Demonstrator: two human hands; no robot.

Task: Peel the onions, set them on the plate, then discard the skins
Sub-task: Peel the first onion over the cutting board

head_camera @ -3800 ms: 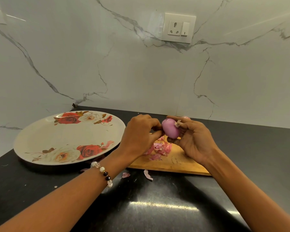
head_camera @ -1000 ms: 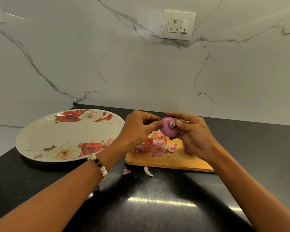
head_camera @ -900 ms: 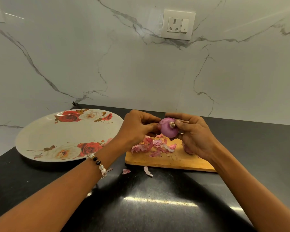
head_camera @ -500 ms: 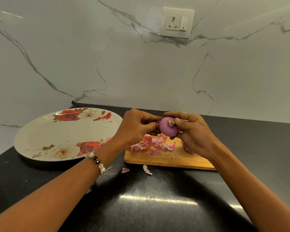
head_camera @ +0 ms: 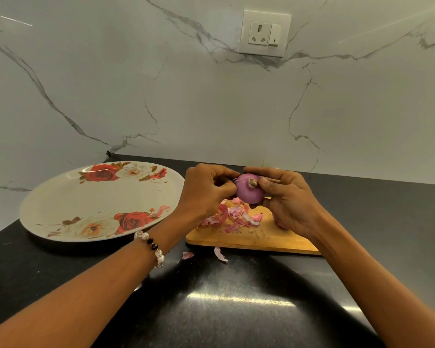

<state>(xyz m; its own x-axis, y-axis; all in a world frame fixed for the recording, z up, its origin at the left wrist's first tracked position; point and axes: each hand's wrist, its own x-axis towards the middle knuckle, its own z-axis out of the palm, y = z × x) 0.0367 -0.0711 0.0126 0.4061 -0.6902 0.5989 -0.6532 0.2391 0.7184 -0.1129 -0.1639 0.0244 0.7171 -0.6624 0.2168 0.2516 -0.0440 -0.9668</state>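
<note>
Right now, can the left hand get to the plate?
Probably yes: the plate lies just beside the left hand with nothing between, but that hand grips the onion with the right hand.

Bare counter (head_camera: pixel 236 310) lies before the board (head_camera: pixel 251 237), plate (head_camera: pixel 68 197) leftward.

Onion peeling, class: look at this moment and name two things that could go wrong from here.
1. The onion is held in the air between the left hand and the right hand; being smooth, it might slip onto the black counter.
2. Skins pile near the cutting board edge, and two scraps already lie on the counter, so more may scatter and be missed when discarding.
</note>
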